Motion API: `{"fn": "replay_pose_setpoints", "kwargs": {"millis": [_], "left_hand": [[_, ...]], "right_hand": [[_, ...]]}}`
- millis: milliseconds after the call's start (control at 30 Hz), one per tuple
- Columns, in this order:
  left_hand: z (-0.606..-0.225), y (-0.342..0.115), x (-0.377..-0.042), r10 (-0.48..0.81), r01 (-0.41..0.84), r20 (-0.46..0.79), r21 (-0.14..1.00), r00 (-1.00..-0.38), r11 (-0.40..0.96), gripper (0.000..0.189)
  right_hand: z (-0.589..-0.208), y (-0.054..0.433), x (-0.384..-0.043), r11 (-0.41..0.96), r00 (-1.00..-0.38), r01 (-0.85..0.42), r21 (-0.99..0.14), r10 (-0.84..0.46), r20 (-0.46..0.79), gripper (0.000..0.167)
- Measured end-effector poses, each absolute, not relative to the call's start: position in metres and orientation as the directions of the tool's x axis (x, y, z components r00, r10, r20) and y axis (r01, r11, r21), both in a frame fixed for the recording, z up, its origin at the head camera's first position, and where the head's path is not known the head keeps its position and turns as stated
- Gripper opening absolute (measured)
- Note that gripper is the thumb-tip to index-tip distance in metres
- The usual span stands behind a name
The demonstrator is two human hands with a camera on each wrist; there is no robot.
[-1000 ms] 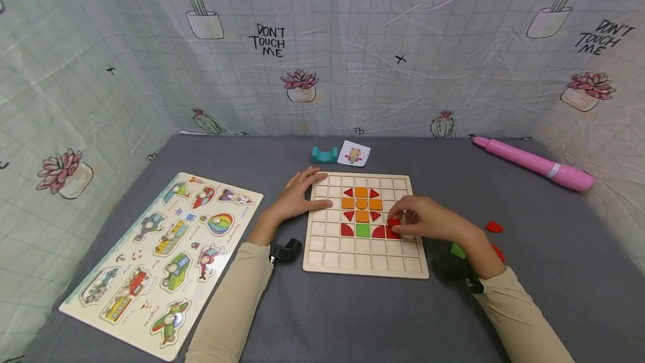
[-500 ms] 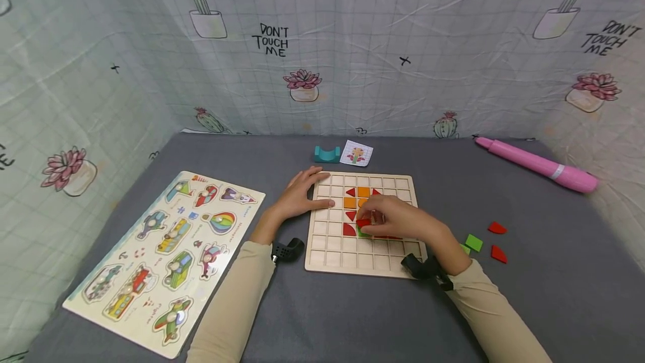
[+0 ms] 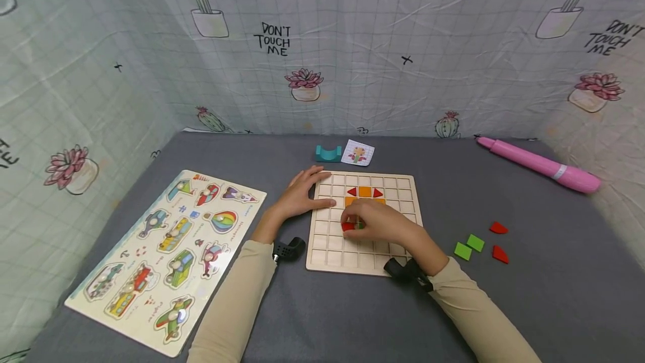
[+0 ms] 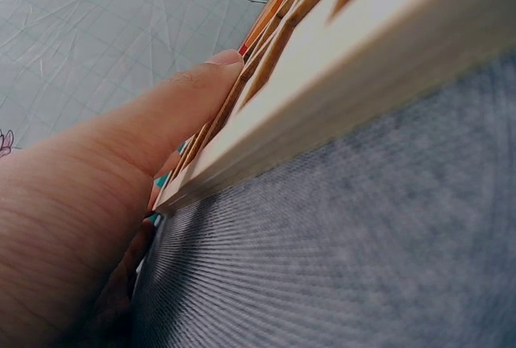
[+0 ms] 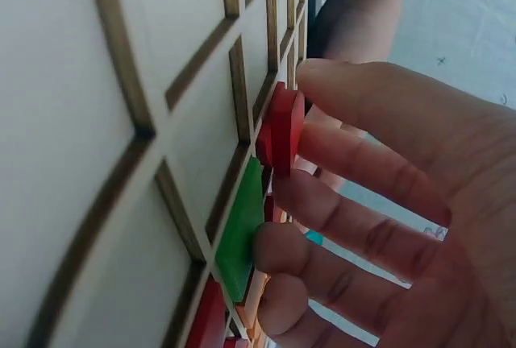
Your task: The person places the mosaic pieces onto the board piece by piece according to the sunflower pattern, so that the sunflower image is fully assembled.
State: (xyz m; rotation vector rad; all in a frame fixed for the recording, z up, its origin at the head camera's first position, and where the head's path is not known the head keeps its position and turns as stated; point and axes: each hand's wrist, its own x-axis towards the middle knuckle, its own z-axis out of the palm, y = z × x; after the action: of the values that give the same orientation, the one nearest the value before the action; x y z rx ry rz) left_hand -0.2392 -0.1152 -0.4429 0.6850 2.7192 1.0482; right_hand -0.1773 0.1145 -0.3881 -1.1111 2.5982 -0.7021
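Note:
My right hand (image 3: 378, 222) is over the middle of the light wooden grid board (image 3: 342, 256). Thumb and fingers pinch a red tile (image 5: 282, 126), standing on edge close against the board. It overlaps another red piece in a cell beside the green square tile (image 5: 240, 239); a fingertip lies near that green tile. Orange squares (image 3: 365, 191) and red triangles (image 3: 378, 192) fill cells beyond the hand, which hides part of the pattern. At the board's left edge my left hand (image 3: 300, 195) rests with fingers extended, its thumb lying on the grid.
Right of the board lie two green squares (image 3: 475, 242) and two red pieces (image 3: 500, 254). A pattern card (image 3: 358, 153) and a teal holder (image 3: 328, 154) are behind it. A vehicle puzzle board (image 3: 171, 256) lies left, a pink pen-shaped object (image 3: 539, 164) back right.
My right hand has carried the red tile leftward across the board, from the pattern's right side to its left, uncovering the loose green squares. The left hand has stayed in place.

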Motion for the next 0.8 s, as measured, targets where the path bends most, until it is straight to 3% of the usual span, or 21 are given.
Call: {"fn": "replay_pose_setpoints", "kwargs": {"millis": [133,433,800], "left_hand": [[-0.4435,-0.115,-0.2403,0.471,0.366,0.026,0.668,-0.882,0.648,0.074],[-0.4439,-0.1165,-0.2407,0.472,0.364,0.026,0.675,-0.881,0.642,0.074],[-0.4437,-0.1173,-0.24,0.471,0.364,0.024,0.67,-0.882,0.647,0.074]], "right_hand": [[-0.3861,0.1158,-0.1778,0.578,-0.666,-0.637,-0.509,-0.746,-0.014,0.012],[-0.3844,0.117,-0.1834,0.435,-0.521,-0.684,-0.585,-0.853,-0.025,0.015],[-0.3872,0.1095,-0.1819,0.477,-0.558,-0.675,-0.563,-0.829,-0.033,0.008]]}}
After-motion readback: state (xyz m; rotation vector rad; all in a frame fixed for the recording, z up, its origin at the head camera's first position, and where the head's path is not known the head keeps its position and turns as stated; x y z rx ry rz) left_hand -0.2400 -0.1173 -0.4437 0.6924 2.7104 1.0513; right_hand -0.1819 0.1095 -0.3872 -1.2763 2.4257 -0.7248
